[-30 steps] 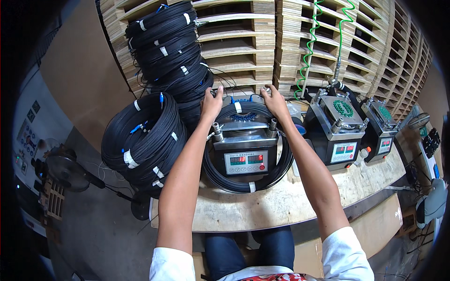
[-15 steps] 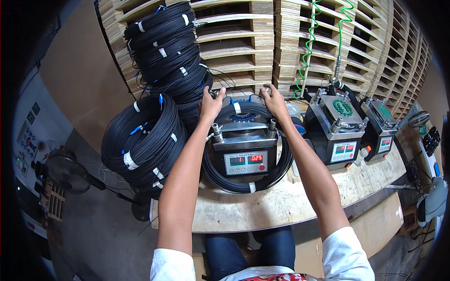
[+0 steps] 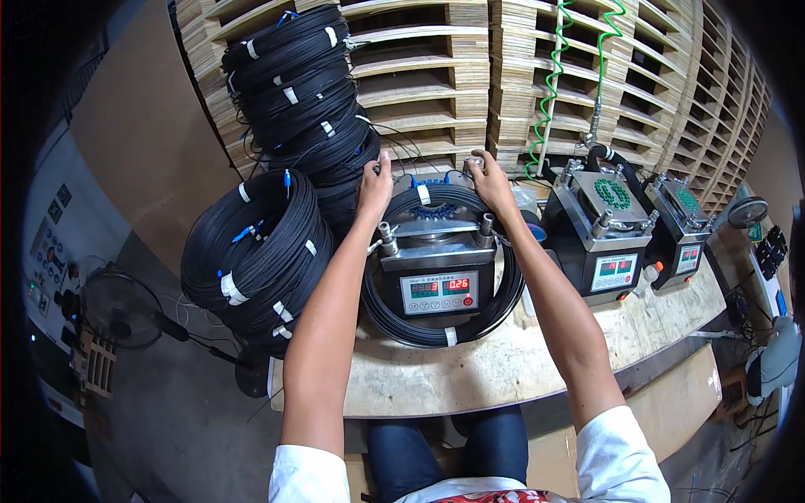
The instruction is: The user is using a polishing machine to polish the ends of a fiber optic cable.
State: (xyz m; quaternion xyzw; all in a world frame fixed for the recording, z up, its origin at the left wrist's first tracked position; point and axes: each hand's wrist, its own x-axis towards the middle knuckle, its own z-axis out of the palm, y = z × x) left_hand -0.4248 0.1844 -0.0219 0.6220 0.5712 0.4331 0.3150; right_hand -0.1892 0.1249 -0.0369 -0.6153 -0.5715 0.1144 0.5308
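A grey box machine (image 3: 436, 272) with a red digital readout sits on the wooden bench (image 3: 503, 369), ringed by a coil of black cable (image 3: 419, 329) with white tape bands. My left hand (image 3: 375, 186) reaches over the far left of the coil, fingers closed on a small part or cable end at the machine's back. My right hand (image 3: 489, 183) does likewise at the far right, pinching something small near the coil's top. What each pinches is too small to tell.
Several black cable coils (image 3: 251, 251) are heaped at the left, more stacked behind (image 3: 302, 92). Two similar machines (image 3: 604, 235) (image 3: 683, 230) stand at the right. Wooden pallets (image 3: 520, 67) form the back wall with a green spiral hose (image 3: 549, 84). A fan (image 3: 117, 306) stands on the floor.
Both hands stay at the machine's back. The left hand has shifted slightly up and left along the coil; the right has barely moved.
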